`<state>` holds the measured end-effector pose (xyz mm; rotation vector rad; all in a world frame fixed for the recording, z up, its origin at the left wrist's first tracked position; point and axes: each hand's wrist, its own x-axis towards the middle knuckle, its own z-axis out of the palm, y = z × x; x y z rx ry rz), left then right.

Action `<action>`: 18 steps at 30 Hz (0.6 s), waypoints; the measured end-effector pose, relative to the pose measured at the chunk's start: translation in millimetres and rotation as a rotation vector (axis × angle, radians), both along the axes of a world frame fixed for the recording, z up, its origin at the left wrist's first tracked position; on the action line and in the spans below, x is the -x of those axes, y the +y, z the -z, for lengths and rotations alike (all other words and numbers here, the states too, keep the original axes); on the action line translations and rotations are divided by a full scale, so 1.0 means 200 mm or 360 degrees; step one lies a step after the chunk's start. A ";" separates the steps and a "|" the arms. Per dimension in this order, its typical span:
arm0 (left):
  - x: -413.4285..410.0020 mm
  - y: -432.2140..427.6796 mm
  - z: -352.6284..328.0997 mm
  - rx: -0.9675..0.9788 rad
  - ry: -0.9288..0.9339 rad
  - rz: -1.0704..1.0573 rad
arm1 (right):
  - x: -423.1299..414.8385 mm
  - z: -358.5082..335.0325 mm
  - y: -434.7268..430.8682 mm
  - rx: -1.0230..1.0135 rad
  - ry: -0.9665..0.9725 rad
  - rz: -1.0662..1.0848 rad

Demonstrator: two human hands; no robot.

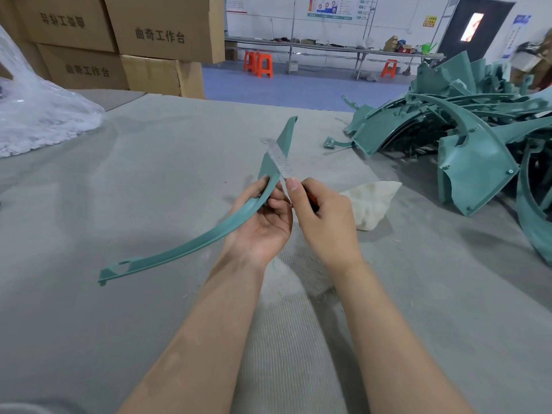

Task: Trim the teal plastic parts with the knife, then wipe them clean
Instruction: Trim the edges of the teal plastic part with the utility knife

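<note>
Our left fingers (pixel 277 203) are curled round the curved teal trim strip (pixel 191 245) and pinch it partway along, with the left hand (pixel 263 228) turned palm up. Our right hand (pixel 325 216) is wrapped round the utility knife (pixel 279 158), thumb pressed where the long segmented blade leaves the orange handle. The blade lies along the strip just above our left grip. We hold the strip in the air over the grey fabric-covered table (pixel 134 180), its tabbed end reaching low to the left and its pointed end rising away from us.

We judge the strip light, thin and springy along its length, so it would flex away from the blade unless gripped close to the cut, as it is here. Its smooth face looks slippery.

The white rag (pixel 373 204) lies on the table just right of our hands. The pile of teal parts (pixel 478 138) sits well apart on the right.

Our fist hides most of the knife handle. We cannot tell where the cutting edge meets the plastic or whether any flash remains. The pile runs off the frame.
</note>
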<state>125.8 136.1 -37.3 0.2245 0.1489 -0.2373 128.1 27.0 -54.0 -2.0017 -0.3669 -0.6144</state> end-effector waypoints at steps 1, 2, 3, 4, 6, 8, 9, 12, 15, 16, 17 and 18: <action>0.00 0.00 0.00 0.0001 0.0002 -0.0008 | 0.00 0.00 0.00 -0.0005 0.0000 -0.0006; 0.00 0.00 0.00 0.0001 0.0004 -0.0017 | 0.00 0.00 0.00 -0.0007 0.0002 -0.0009; 0.00 0.00 0.00 0.0003 0.0008 -0.0027 | 0.00 0.00 0.00 -0.0002 0.0002 -0.0011; 0.00 0.00 0.00 0.0006 0.0011 -0.0034 | 0.00 0.00 0.00 0.0012 0.0001 -0.0019; 0.00 0.00 0.00 -0.0004 0.0018 -0.0063 | 0.00 0.01 0.02 0.0082 -0.0009 -0.0047; 0.00 0.00 0.00 -0.0043 0.0013 -0.0109 | 0.01 0.02 0.03 0.0168 -0.0017 -0.0055; 0.00 0.00 0.00 -0.0057 0.0010 -0.0123 | 0.01 0.02 0.04 0.0185 -0.0021 -0.0053; -0.01 0.01 0.00 -0.0028 0.0012 -0.0116 | 0.01 0.02 0.04 0.0151 -0.0005 -0.0045; 0.00 0.02 0.01 0.0028 0.0003 -0.0039 | 0.00 0.01 0.01 0.0023 -0.0004 0.0023; 0.00 0.02 0.01 0.0066 -0.0008 -0.0004 | 0.00 0.00 0.00 -0.0031 -0.0011 0.0049; 0.01 0.02 0.01 0.0098 -0.0016 0.0031 | 0.00 0.00 0.00 -0.0077 -0.0011 0.0071; 0.01 0.02 0.00 0.0114 -0.0018 0.0060 | 0.00 0.00 0.00 -0.0105 -0.0006 0.0087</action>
